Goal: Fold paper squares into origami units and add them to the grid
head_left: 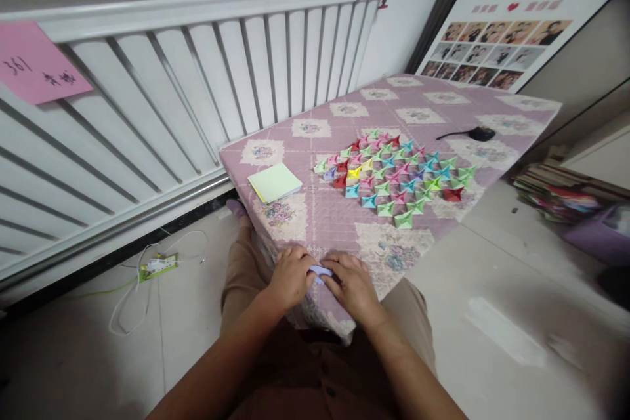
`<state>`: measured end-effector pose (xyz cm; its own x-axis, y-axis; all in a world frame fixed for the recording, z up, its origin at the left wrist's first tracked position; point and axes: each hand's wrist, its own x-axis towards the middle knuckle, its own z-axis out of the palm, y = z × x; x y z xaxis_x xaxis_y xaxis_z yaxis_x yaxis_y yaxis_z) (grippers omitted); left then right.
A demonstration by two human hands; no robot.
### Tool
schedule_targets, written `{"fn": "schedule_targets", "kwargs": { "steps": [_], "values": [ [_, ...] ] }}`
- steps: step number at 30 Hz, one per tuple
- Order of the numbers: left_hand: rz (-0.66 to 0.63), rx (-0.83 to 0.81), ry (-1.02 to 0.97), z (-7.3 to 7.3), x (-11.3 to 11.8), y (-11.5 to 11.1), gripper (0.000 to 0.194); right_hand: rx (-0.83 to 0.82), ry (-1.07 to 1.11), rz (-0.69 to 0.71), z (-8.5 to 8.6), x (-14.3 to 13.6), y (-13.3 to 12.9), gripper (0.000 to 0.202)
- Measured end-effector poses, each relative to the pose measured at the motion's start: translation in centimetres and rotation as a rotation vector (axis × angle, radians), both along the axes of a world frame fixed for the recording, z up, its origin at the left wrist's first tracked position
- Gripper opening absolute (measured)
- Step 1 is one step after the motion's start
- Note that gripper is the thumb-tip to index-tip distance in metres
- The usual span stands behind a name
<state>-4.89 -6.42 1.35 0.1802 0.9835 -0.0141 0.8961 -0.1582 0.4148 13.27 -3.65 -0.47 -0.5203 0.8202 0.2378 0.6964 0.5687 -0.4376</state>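
Note:
Between both hands, at the table's near end, is a small folded piece of light purple paper (321, 271). My left hand (293, 273) has its fingers closed on the paper's left side. On the other side my right hand (352, 282) grips the paper with thumb and fingers. Part of the paper is hidden by the fingers. Farther up the cloth stand several rows of small folded paper pieces (385, 189) in green, pink, blue, red and yellow. A stack of square paper sheets (274, 182), pale green on top, lies left of them.
A purple flowered cloth covers the table (335, 210). A black object with a cord (481, 134) lies at its far right. A white radiator (275, 72) runs along the left, and a power strip (158, 266) with cables is on the floor. A photo board (497, 39) leans behind.

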Motion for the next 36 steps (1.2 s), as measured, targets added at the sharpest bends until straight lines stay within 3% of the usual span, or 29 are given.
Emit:
{"fn": "schedule_targets", "kwargs": {
  "steps": [10, 13, 17, 24, 36],
  "values": [
    [0.038, -0.033, -0.072, -0.3, 0.5, -0.4, 0.013, -0.045, 0.086, 0.015, 0.5, 0.2, 0.1, 0.011],
    [0.071, -0.013, -0.219, -1.0, 0.8, -0.9, 0.012, -0.109, 0.141, 0.019, 0.8, 0.1, 0.1, 0.007],
    [0.203, -0.002, -0.558, -1.4, 1.3, -1.6, 0.026, -0.202, 0.263, 0.024, 1.3, -0.1, -0.5, 0.013],
    [0.276, -0.132, -0.907, -0.2, 1.4, -2.3, 0.010, -0.371, 0.521, -0.033, 2.7, -0.8, -2.0, 0.017],
    [0.323, -0.144, -0.980, 1.9, 1.7, -3.2, 0.011, -0.270, 0.420, -0.042, 4.4, -0.4, -3.3, 0.022]
  ]
}}
